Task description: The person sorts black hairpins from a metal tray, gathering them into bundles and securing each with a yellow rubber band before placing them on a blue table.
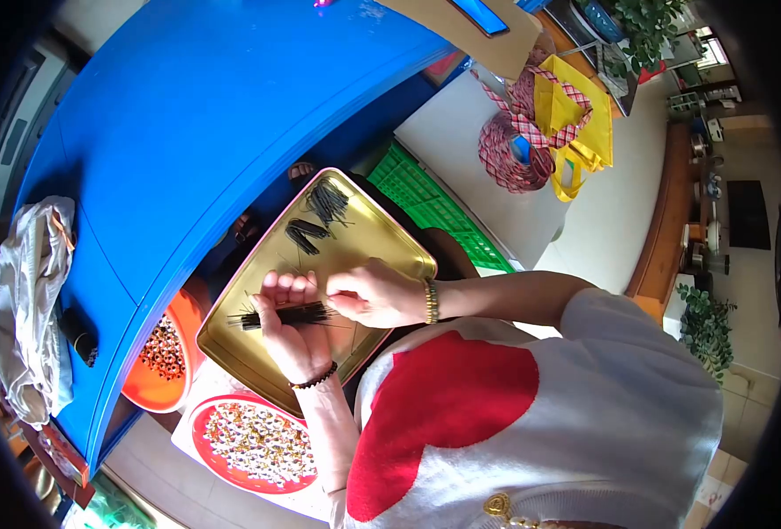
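My left hand (295, 342), wearing a dark bead bracelet, is closed around a bundle of thin black wires (289, 317) with ends sticking out both sides. Right beside it, my right hand (377, 293), with a gold-coloured bead bracelet, has its fingers pinched together close to the left fingertips. What it pinches is too fine to make out. Both hands are over a gold-coloured metal tray (390, 242). Farther up in the tray lie a bent black bundle (307, 235) and a looser pile of dark wires (327, 203).
A red tray (201, 432) of small shiny pieces and an orange basin (188, 313) of orange-and-dark pieces stand on the left. The blue table (188, 115) edges the tray. A green crate (426, 198), plaid cord roll (501, 150) and yellow bag (593, 115) are beyond.
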`<state>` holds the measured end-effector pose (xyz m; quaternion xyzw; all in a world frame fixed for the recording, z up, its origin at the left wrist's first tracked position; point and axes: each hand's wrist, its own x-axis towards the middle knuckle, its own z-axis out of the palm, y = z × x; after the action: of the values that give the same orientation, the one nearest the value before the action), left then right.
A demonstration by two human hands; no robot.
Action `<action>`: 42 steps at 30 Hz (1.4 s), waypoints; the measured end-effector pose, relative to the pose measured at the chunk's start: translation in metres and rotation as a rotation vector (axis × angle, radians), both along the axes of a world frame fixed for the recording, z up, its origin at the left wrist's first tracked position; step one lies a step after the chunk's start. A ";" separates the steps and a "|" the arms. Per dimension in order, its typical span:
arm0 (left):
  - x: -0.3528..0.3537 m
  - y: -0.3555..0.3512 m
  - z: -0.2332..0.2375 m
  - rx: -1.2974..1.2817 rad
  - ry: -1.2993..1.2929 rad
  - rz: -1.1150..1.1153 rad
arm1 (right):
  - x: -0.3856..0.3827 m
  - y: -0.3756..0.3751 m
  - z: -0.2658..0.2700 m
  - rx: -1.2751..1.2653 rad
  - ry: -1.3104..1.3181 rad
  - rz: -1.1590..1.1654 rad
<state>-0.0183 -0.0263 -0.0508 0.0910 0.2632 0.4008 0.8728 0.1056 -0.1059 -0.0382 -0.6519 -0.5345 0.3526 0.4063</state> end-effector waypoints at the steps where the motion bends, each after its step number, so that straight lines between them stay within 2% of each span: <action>1: -0.001 -0.001 0.000 0.013 0.065 0.011 | -0.002 0.003 -0.006 0.005 0.001 -0.007; 7: 0.004 -0.002 0.016 0.032 0.401 0.092 | -0.004 0.009 0.002 -0.056 -0.075 0.135; 14: -0.006 0.001 0.010 0.059 0.267 0.009 | 0.021 0.000 0.002 -0.113 -0.210 0.368; 16: -0.005 0.003 0.012 0.069 0.293 0.002 | 0.033 -0.005 -0.018 0.118 -0.523 0.439; 18: -0.001 0.003 0.016 0.093 0.361 -0.038 | 0.027 -0.003 -0.019 0.140 -0.617 0.497; 21: 0.001 0.003 0.022 0.096 0.391 -0.090 | 0.013 0.004 -0.002 -0.128 -0.939 0.907; 25: -0.007 0.002 0.028 0.094 0.335 -0.094 | 0.021 0.002 0.002 -0.002 -0.884 0.821; 29: -0.011 -0.005 0.024 0.069 0.357 -0.075 | 0.039 -0.006 -0.006 -0.173 -0.811 0.621; 30: -0.011 -0.008 0.022 0.060 0.378 -0.069 | 0.045 -0.005 0.002 -0.275 -0.688 0.567; 32: -0.010 -0.015 0.017 0.044 0.418 -0.064 | 0.052 -0.008 0.006 -0.360 -0.606 0.388; 33: -0.009 -0.018 0.017 0.059 0.439 -0.066 | 0.054 -0.011 0.007 -0.333 -0.471 0.301; 37: 0.005 -0.025 0.017 0.086 0.497 -0.131 | 0.046 -0.013 0.020 -0.232 -0.290 0.206; 42: 0.017 -0.026 0.011 0.084 0.580 -0.186 | 0.025 -0.008 0.018 -0.244 -0.213 0.188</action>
<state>-0.0018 -0.0528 -0.0399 0.2614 0.4749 0.2873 0.7897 0.1310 -0.1142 -0.0202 -0.6770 -0.5864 0.3805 0.2304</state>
